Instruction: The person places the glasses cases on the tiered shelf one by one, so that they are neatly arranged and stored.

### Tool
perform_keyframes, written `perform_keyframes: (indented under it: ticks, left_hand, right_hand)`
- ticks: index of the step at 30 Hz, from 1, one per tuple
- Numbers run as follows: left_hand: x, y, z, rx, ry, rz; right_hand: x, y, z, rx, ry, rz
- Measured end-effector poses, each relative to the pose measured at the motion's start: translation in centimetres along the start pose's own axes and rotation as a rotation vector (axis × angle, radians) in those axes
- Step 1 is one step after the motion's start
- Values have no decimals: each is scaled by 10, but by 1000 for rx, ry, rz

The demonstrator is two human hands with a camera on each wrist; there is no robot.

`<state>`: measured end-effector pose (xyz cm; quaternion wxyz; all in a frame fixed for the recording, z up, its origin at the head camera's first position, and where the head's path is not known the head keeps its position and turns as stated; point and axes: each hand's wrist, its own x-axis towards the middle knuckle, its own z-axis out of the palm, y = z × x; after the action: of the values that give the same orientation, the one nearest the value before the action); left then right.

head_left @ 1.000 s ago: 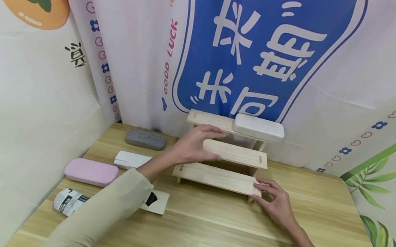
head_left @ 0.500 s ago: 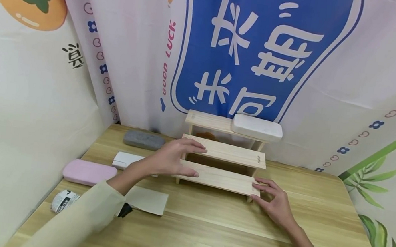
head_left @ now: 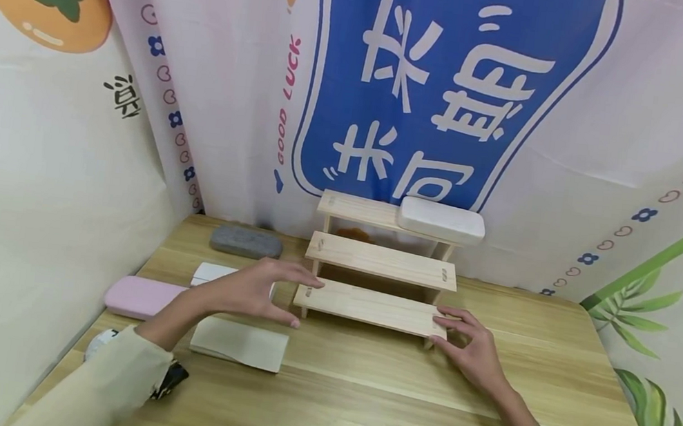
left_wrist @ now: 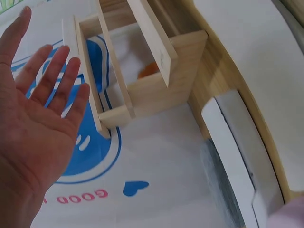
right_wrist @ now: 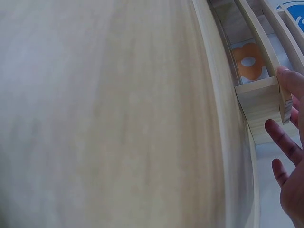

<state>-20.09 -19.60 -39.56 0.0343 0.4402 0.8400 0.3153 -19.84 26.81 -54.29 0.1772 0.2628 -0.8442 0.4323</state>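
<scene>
L hand spread, empty, nr 8 o'clock edge of shelf; R hand prob. pinching 4 o'clock end; tabletop at 6; closed case atop, 2.

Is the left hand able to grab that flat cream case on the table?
Yes, probably: the left hand looks empty, with its fingers spread, close to the flat cream case, and nothing seems to lie on top.

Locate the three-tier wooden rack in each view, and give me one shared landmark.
Head: the wooden rack stands slightly right of and below centre.
Left wrist: top, left of centre.
Right wrist: upper right corner, cut off by the edge.
Shared landmark: the blue backdrop panel.
</scene>
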Motion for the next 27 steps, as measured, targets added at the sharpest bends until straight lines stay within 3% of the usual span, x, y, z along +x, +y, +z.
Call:
perform_keyframes:
  ticks: [16,27]
  left_hand:
    - [-49,-9,-15,-148,-96,-190]
    - [-88,-29,-29,-174,-139,-130]
  right_hand:
    - [1,2,0,19,4,7]
    - [1,1,1,41,9,10]
